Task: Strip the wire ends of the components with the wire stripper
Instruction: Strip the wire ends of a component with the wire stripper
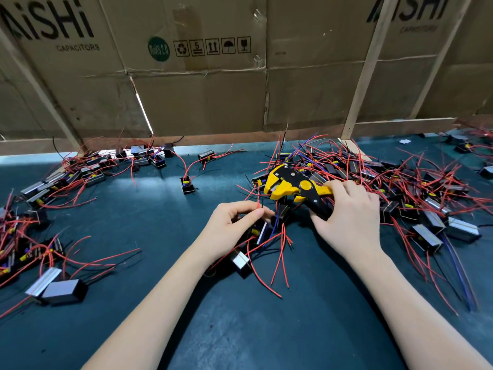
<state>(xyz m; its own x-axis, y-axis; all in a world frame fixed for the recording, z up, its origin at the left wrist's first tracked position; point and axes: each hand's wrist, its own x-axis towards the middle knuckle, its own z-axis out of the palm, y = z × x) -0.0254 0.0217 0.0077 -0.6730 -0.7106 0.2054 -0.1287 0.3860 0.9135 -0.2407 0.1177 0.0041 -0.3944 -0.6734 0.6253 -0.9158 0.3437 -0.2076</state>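
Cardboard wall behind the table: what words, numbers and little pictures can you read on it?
"AiSHi", partly cut off, on the left cardboard panel.
"CAPACITORS" beneath it.
"RoHS 2.0" on the green round sticker.
"5" in one of the boxed handling symbols.
"AiSHi", partly cut off, on the right cardboard panel.
Small print under it: too blurred to read.

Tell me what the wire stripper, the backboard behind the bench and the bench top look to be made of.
Wire stripper: yellow and black moulded plastic by its look, with pale rivets, likely metal.
Backboard: brown corrugated cardboard, matte, creased, printed with carton symbols, fixed to pale wooden battens.
Bench top: dark teal mat, dull and slightly mottled; probably rubber, though it could be fabric.
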